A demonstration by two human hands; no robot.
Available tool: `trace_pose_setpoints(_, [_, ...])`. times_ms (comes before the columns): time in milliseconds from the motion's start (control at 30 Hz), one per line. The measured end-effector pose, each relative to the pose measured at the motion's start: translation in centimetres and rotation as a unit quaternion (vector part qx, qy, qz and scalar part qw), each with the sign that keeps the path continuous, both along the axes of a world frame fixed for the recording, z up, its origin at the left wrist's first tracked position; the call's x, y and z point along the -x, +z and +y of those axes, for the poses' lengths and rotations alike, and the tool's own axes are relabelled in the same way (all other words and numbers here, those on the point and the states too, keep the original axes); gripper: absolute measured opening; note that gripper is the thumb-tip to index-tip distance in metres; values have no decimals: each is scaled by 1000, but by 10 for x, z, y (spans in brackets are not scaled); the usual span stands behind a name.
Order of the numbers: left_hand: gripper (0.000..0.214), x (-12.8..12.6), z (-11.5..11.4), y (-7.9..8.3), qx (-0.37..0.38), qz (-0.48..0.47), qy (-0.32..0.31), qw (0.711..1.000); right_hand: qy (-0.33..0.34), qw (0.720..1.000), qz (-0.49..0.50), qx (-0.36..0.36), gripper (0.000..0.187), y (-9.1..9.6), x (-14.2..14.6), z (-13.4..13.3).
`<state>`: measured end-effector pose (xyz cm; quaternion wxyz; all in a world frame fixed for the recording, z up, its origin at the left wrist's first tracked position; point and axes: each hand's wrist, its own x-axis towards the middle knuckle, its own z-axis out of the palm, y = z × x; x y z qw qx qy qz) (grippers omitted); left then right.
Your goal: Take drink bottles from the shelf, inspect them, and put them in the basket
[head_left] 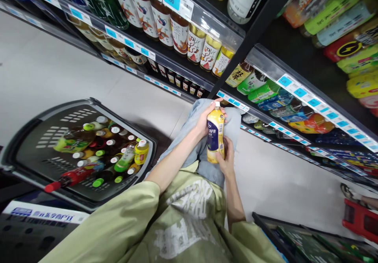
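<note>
Yellow plastic drink bottle [215, 137] stands upright over the person's lap, well clear of the shelves; it looks full, so fairly heavy, stiff and smooth, best gripped around its body. The right hand [226, 160] wraps its lower part, the left hand [206, 121] curls near the white cap. Far left, a grey basket [26, 137] holds assorted bottles.

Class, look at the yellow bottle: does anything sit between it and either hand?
Nothing visible does. The left hand wraps the yellow bottle near its cap and the right hand grips its base, both touching it directly.
</note>
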<state>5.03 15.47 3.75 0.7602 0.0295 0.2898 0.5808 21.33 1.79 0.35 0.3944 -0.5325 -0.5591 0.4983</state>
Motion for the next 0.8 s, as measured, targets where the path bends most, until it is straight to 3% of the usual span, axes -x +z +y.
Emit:
trace_pose_setpoints(133, [48, -4, 2, 1, 1, 14, 22, 1000, 11, 999, -49, -18, 118, -5, -1, -2])
trace_pose_setpoints(200, [48, -4, 2, 1, -7, 9, 26, 1000, 0, 998, -62, -12, 129, -10, -2, -6])
trace_pose_setpoints(300, [48, -5, 2, -2, -17, -1, 33, 999, -26, 999, -38, -1, 123, -12, -4, -10])
trace_pose_setpoints(400, [54, -5, 0, -6, -23, 2, 33, 999, -37, 996, 68, 41, 112, -9, -10, -8])
trace_pose_setpoints(567, [72, -4, -3, -11, -55, 8, 8, 998, 8, 930, 320, 181, 97, -4, -29, 7])
trace_pose_setpoints(667, [76, -4, -3, -11, -52, 19, -3, 998, 23, 912, 340, 229, 86, -4, -36, 13])
trace_pose_setpoints(800, [78, -4, -1, -10, -50, 22, 17, 998, 56, 932, 258, 250, 85, -7, -37, 13])
